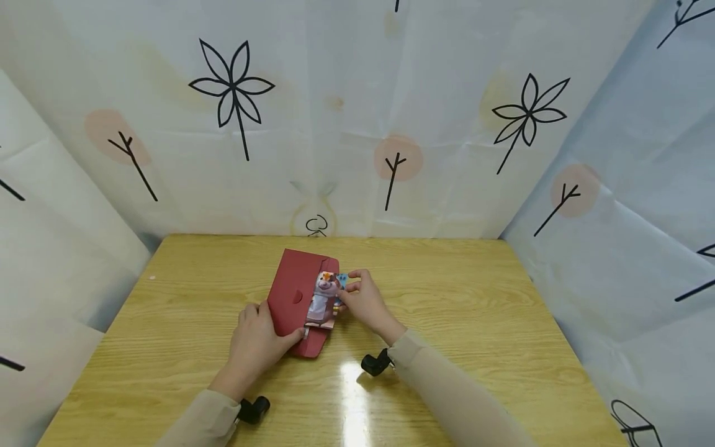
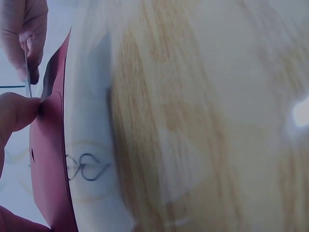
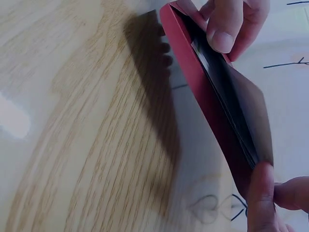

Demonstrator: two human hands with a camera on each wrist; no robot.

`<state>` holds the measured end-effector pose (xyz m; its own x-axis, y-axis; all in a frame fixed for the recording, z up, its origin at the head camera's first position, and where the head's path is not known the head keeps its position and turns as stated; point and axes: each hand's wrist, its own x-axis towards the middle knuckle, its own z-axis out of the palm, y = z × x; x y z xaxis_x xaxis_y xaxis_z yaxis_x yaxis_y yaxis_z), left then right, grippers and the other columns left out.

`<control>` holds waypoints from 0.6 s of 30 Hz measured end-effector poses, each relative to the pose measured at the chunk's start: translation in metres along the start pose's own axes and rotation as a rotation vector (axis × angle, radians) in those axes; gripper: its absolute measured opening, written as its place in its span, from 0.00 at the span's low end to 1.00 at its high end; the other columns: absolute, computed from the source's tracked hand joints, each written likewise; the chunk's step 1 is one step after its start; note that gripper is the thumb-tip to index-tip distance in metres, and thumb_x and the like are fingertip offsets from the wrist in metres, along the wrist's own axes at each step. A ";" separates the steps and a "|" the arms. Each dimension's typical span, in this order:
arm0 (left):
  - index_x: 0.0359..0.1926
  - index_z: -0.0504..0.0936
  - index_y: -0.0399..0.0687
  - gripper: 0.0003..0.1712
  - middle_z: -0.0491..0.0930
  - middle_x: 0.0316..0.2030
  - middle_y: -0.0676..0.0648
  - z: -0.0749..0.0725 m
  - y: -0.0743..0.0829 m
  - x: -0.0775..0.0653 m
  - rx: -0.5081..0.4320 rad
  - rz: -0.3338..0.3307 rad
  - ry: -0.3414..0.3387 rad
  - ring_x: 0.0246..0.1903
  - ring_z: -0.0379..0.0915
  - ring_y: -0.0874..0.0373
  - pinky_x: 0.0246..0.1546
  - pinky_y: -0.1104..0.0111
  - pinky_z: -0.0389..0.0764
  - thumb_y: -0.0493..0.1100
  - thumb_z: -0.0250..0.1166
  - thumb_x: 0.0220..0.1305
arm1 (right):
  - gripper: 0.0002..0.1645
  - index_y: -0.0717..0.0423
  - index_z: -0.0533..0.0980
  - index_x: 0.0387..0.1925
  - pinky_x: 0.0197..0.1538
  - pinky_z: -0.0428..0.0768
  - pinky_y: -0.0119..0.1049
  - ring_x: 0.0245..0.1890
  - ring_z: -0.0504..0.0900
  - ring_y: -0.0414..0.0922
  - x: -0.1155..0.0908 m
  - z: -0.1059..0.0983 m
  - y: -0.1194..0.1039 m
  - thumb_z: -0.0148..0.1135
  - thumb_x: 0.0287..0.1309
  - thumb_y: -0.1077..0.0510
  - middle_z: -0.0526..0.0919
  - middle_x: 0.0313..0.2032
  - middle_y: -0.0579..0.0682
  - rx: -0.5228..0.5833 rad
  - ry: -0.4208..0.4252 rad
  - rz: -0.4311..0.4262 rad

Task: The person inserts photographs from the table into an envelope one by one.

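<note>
A red paper envelope (image 1: 292,282) is raised off the wooden table, its opening toward the right. My left hand (image 1: 256,340) grips its near edge, thumb across the front. A picture card (image 1: 321,304) with a cartoon animal in a white apron sticks partly out of the opening. Behind it shows a bit of blue print (image 1: 342,280). With thumb and fingers my right hand (image 1: 365,303) pinches the card's right edge. In the right wrist view the envelope (image 3: 193,89) gapes, dark inside, and the card (image 3: 251,101) stands along its mouth; what else lies inside is unclear.
The wooden table (image 1: 447,310) reaches back to a pale curtain (image 1: 335,112) printed with flowers and twigs. A black wrist device hangs under each sleeve, one by the left wrist (image 1: 254,410), one by the right (image 1: 376,362). Light glares off the near tabletop.
</note>
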<state>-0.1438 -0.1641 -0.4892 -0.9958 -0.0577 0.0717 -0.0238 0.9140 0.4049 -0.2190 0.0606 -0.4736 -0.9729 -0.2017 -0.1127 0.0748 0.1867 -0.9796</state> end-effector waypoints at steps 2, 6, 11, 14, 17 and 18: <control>0.58 0.66 0.22 0.58 0.68 0.46 0.30 0.000 0.000 0.000 -0.001 0.005 0.008 0.42 0.64 0.40 0.37 0.51 0.73 0.70 0.70 0.45 | 0.30 0.64 0.58 0.63 0.38 0.82 0.51 0.30 0.82 0.63 0.000 0.002 0.000 0.58 0.63 0.67 0.76 0.42 0.64 0.013 -0.014 0.002; 0.57 0.66 0.22 0.58 0.68 0.45 0.30 0.000 0.000 0.001 0.000 0.009 0.013 0.42 0.64 0.41 0.36 0.51 0.73 0.70 0.70 0.45 | 0.30 0.63 0.59 0.64 0.38 0.82 0.51 0.31 0.82 0.62 0.002 0.007 0.003 0.57 0.63 0.68 0.76 0.41 0.62 -0.001 -0.007 -0.022; 0.57 0.67 0.22 0.58 0.68 0.46 0.30 -0.002 0.002 0.001 0.001 0.014 0.014 0.43 0.64 0.40 0.37 0.50 0.74 0.70 0.69 0.45 | 0.27 0.62 0.61 0.60 0.32 0.83 0.43 0.25 0.83 0.52 0.003 0.017 0.001 0.58 0.62 0.67 0.77 0.35 0.59 -0.069 0.014 -0.032; 0.57 0.67 0.22 0.58 0.69 0.46 0.30 -0.004 0.005 0.000 0.005 0.022 0.024 0.43 0.65 0.40 0.38 0.50 0.74 0.71 0.70 0.44 | 0.23 0.61 0.63 0.57 0.30 0.83 0.41 0.23 0.83 0.52 0.002 0.022 -0.002 0.59 0.62 0.67 0.77 0.33 0.56 -0.101 0.034 -0.013; 0.57 0.67 0.23 0.58 0.69 0.46 0.30 -0.005 0.009 -0.001 0.011 0.027 0.033 0.43 0.65 0.40 0.39 0.50 0.74 0.70 0.70 0.44 | 0.19 0.63 0.65 0.52 0.29 0.83 0.42 0.23 0.83 0.52 0.001 0.026 -0.005 0.59 0.62 0.67 0.78 0.32 0.56 -0.099 0.047 0.002; 0.57 0.67 0.23 0.58 0.69 0.46 0.30 -0.006 0.010 -0.001 0.016 0.028 0.035 0.44 0.65 0.40 0.39 0.50 0.74 0.70 0.70 0.44 | 0.18 0.65 0.65 0.51 0.29 0.83 0.42 0.23 0.83 0.53 0.001 0.027 -0.006 0.59 0.61 0.68 0.78 0.31 0.56 -0.090 0.049 0.001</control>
<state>-0.1421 -0.1575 -0.4800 -0.9923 -0.0462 0.1150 0.0020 0.9218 0.3877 -0.2143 0.0330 -0.4728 -0.9826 -0.1545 -0.1028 0.0576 0.2728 -0.9603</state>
